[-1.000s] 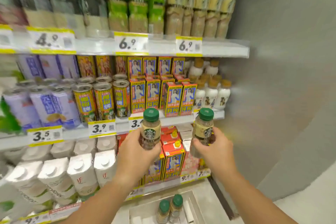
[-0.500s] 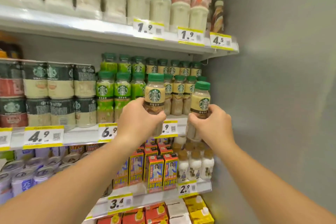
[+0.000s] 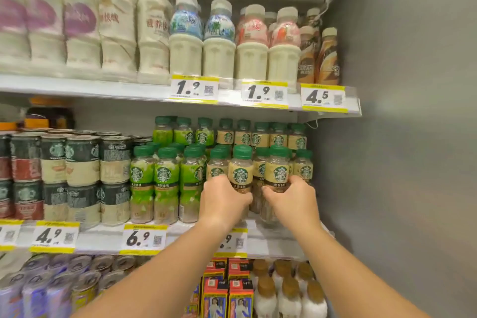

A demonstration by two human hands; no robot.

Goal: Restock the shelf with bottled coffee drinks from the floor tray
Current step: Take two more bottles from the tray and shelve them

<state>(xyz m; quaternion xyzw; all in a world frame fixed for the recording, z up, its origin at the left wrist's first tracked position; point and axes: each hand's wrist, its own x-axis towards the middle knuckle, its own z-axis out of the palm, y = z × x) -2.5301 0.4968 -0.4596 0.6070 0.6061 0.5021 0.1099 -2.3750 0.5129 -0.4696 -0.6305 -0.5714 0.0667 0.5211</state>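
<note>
While both arms are extended to the middle shelf (image 3: pixel 271 237), a beige-label coffee bottle (image 3: pixel 240 170) is gripped by the left hand (image 3: pixel 223 202) and a second bottle (image 3: pixel 277 173) by the right hand (image 3: pixel 293 201), fingers wrapped around each. Both are held upright at the front edge near the right end, against the stocked rows (image 3: pixel 260 137); open room is seen only toward the side wall (image 3: pixel 387 162).

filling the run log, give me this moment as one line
step: placing bottles | left hand: holds beige-label coffee bottle | right hand: holds second beige-label bottle | place: middle shelf, front of the beige row
</note>
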